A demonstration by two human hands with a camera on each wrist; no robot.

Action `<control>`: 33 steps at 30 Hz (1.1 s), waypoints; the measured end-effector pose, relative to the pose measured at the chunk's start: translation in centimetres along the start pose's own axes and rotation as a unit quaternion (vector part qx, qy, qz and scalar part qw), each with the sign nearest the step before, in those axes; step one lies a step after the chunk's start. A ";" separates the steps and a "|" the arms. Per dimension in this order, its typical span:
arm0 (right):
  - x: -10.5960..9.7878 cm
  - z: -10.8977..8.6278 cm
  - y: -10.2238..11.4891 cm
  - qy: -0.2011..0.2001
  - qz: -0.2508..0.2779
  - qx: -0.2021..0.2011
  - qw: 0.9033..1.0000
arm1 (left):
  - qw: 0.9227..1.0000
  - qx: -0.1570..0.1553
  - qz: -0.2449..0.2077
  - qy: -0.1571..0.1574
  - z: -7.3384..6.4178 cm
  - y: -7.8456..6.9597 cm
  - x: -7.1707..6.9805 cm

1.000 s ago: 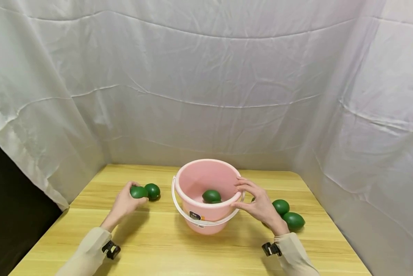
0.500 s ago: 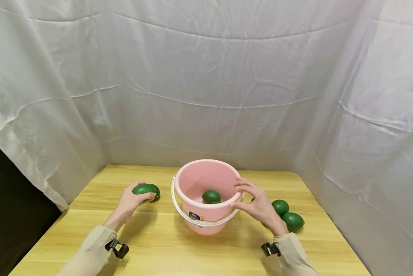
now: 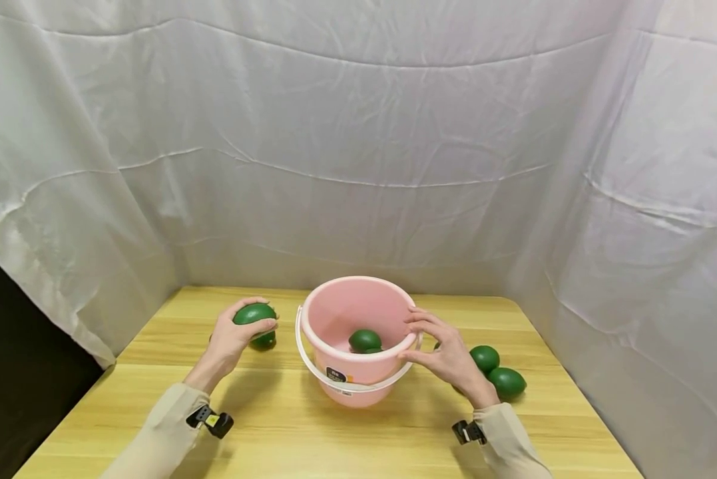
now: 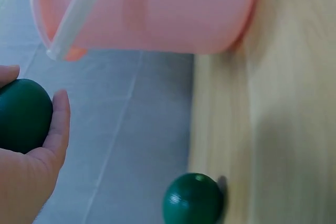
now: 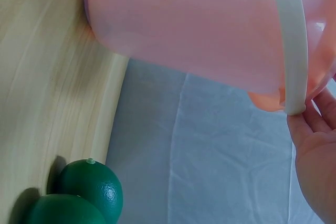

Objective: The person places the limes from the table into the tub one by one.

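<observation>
My left hand (image 3: 226, 342) grips a smooth green lime (image 3: 255, 313), thumb on its near side and fingers on the far side. In the left wrist view this lime (image 4: 23, 114) is held up off the wooden table. Another lime (image 4: 193, 200) lies on the table below it, partly covered by the hand's lime in the head view. My right hand (image 3: 445, 352) holds the right rim of a pink bucket (image 3: 358, 366), thumb outside and fingers over the edge. At the bucket's bottom a lime (image 3: 365, 340) shows, with part of another hidden behind the front rim.
To the right of the bucket, limes (image 3: 506, 382) lie on the wooden table (image 3: 310, 446), some partly hidden by my right hand. The bucket's white handle (image 3: 370, 387) hangs down across its front. Pale cloth curtains (image 3: 358, 219) enclose the back and sides.
My left hand has moved right and lifted the lime from beside the other one, which now shows beneath it. My right hand keeps its hold on the bucket rim.
</observation>
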State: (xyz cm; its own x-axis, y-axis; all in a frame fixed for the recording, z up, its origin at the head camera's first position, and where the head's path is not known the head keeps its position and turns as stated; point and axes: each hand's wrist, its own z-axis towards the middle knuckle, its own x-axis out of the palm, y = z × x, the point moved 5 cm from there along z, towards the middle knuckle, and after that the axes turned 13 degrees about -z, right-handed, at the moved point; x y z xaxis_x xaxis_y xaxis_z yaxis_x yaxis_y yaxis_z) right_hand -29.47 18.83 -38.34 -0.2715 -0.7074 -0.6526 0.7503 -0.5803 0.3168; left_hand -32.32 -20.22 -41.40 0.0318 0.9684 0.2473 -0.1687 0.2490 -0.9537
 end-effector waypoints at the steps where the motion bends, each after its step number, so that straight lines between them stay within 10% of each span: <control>1: 0.0 0.0 0.0 0.000 -0.001 0.001 1.000 | 1.000 0.005 0.007 0.001 0.0 -0.3 0.1; 33: 0.2 0.0 -0.1 0.002 0.013 0.006 1.000 | 0.986 0.115 0.122 0.010 -0.2 -3.6 6.2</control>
State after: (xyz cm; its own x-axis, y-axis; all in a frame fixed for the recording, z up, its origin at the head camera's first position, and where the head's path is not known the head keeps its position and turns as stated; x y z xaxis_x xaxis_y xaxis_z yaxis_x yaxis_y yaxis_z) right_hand -29.62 18.70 -38.51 -0.2498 -0.7199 -0.6476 0.7493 -0.5673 0.3416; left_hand -31.35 -15.17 -36.44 -0.0179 0.9998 0.0094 -0.3927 0.0016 -0.9197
